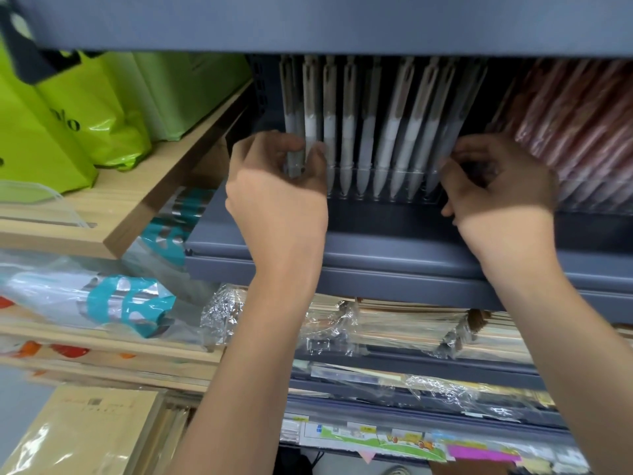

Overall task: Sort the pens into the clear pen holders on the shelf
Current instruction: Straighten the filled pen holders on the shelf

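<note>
A row of white and beige pens (366, 132) stands upright in a clear pen holder (383, 195) on the grey shelf (394, 241). My left hand (274, 186) grips the leftmost pens (295, 159) at the holder's left end, fingers curled round them. My right hand (496, 186) is at the holder's right end, its curled fingers pinching the rightmost grey pen (442, 156) near the tip. A batch of reddish-pink pens (575, 132) fills the holder to the right.
The grey shelf above (308, 22) overhangs the pens closely. Green bags (85, 108) sit on a wooden shelf (137, 200) to the left. Wrapped notebooks (411, 323) and teal-labelled packets (130, 303) lie on the shelves below.
</note>
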Available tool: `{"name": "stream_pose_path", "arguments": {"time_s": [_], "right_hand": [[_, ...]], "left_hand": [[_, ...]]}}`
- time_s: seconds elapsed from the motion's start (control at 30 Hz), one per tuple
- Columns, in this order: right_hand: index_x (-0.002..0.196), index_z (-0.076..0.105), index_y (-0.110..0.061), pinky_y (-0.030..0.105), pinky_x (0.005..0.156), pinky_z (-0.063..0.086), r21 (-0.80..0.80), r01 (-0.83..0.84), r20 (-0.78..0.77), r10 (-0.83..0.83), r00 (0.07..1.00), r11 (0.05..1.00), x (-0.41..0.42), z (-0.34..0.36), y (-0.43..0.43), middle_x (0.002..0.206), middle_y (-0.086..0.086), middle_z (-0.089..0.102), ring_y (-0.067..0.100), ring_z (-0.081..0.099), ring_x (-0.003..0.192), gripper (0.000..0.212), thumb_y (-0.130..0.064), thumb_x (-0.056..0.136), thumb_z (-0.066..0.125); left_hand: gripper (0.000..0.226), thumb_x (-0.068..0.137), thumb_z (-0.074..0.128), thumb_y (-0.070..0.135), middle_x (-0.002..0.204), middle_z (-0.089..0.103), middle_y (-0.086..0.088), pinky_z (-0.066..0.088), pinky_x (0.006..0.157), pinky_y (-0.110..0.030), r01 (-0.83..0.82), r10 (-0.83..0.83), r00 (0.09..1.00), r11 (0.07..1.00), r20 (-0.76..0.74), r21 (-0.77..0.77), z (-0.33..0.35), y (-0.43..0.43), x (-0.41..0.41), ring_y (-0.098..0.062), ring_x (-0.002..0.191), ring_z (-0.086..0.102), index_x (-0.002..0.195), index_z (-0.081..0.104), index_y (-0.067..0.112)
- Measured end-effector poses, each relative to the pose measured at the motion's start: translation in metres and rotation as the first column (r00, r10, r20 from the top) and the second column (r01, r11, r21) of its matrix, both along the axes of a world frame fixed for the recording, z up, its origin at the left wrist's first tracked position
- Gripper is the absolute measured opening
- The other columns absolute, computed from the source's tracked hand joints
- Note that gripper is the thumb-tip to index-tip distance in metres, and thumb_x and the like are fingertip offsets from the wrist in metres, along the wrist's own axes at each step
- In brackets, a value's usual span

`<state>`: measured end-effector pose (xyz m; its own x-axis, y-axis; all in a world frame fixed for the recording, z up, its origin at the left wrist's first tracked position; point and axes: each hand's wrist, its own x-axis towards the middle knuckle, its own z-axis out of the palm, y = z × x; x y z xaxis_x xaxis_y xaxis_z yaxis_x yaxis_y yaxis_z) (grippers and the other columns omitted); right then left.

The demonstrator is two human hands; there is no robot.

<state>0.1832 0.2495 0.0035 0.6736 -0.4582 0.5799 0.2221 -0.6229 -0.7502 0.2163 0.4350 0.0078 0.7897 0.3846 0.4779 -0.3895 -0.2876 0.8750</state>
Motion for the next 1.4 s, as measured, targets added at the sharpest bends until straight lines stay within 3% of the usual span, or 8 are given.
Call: {"name": "stream_pose_path", "arguments": {"time_s": [0.13, 0.37, 0.6, 0.87, 1.07, 1.27, 1.4], "right_hand": [[0.091, 0.059, -0.043, 0.043, 0.071, 0.057, -0.002, 0.005, 0.009, -0.005, 1.0, 1.0, 0.0, 0.0, 0.001, 0.082, -0.01, 0.067, 0.021, 0.065, 0.07, 0.014, -0.034, 0.08, 0.057], [0.096, 0.063, -0.034, 0.044, 0.073, 0.057, -0.009, 0.007, -0.003, -0.007, 1.0, 1.0, 0.0, -0.003, -0.002, 0.086, -0.007, 0.069, 0.02, 0.065, 0.07, 0.015, -0.034, 0.082, 0.056], [0.102, 0.057, -0.039, 0.043, 0.072, 0.057, -0.028, 0.0, -0.007, 0.0, 1.0, 1.0, 0.001, -0.003, -0.003, 0.086, -0.007, 0.069, 0.02, 0.064, 0.068, 0.019, -0.031, 0.084, 0.055], [0.105, 0.054, -0.038, 0.046, 0.072, 0.057, -0.06, 0.005, 0.003, -0.005, 1.0, 0.998, 0.003, -0.004, -0.004, 0.086, -0.005, 0.069, 0.023, 0.065, 0.068, 0.02, -0.032, 0.086, 0.055], [0.098, 0.063, -0.031, 0.046, 0.075, 0.056, -0.037, 0.005, -0.011, -0.005, 1.0, 0.999, 0.003, -0.005, -0.004, 0.087, -0.005, 0.069, 0.023, 0.065, 0.071, 0.015, -0.031, 0.085, 0.056], [0.099, 0.064, -0.029, 0.044, 0.075, 0.057, -0.022, 0.003, -0.022, -0.003, 1.0, 1.0, 0.002, -0.004, -0.004, 0.087, -0.004, 0.069, 0.021, 0.064, 0.071, 0.017, -0.029, 0.085, 0.055], [0.099, 0.065, -0.027, 0.046, 0.074, 0.057, -0.029, 0.006, -0.027, -0.006, 1.0, 1.0, 0.002, -0.004, -0.004, 0.087, -0.004, 0.07, 0.022, 0.064, 0.07, 0.017, -0.03, 0.085, 0.055]], "left_hand": [[0.008, 0.082, 0.074, 0.026, 0.119, 0.064, -0.005, 0.044, 0.079, -0.024, -0.076, 0.073, 0.997, 0.987, 0.03, 0.141, 0.003, -0.011, -0.008, -0.014, 0.093, 0.058, 0.086, 0.078, 0.021], [0.016, 0.085, 0.075, 0.033, 0.125, 0.061, -0.002, 0.047, 0.085, -0.034, -0.107, 0.117, 0.992, 0.976, -0.039, 0.189, 0.004, -0.022, -0.003, -0.025, 0.111, 0.059, 0.094, 0.08, 0.021], [0.008, 0.085, 0.075, 0.022, 0.119, 0.063, -0.003, 0.039, 0.079, -0.019, -0.102, 0.107, 0.994, 0.988, -0.031, 0.118, 0.003, -0.022, 0.001, -0.023, 0.109, 0.06, 0.089, 0.08, 0.018], [0.004, 0.082, 0.076, 0.016, 0.116, 0.063, -0.006, 0.046, 0.083, -0.024, -0.086, 0.086, 0.996, 0.996, -0.004, 0.027, 0.001, -0.024, 0.003, -0.026, 0.106, 0.061, 0.084, 0.079, 0.014], [0.003, 0.081, 0.077, 0.014, 0.115, 0.062, -0.007, 0.051, 0.086, -0.033, -0.062, 0.062, 0.998, 0.998, -0.004, 0.001, 0.001, -0.024, 0.004, -0.028, 0.106, 0.061, 0.083, 0.077, 0.011], [0.013, 0.083, 0.077, 0.023, 0.116, 0.061, -0.006, 0.048, 0.088, -0.032, -0.091, 0.091, 0.996, 0.994, 0.012, 0.059, 0.0, -0.022, -0.003, -0.026, 0.107, 0.061, 0.089, 0.074, 0.011], [0.012, 0.083, 0.076, 0.025, 0.129, 0.053, -0.008, 0.044, 0.097, -0.034, -0.102, 0.102, 0.995, 0.991, 0.015, 0.091, -0.005, -0.027, -0.009, -0.028, 0.124, 0.051, 0.088, 0.072, 0.014]]}}
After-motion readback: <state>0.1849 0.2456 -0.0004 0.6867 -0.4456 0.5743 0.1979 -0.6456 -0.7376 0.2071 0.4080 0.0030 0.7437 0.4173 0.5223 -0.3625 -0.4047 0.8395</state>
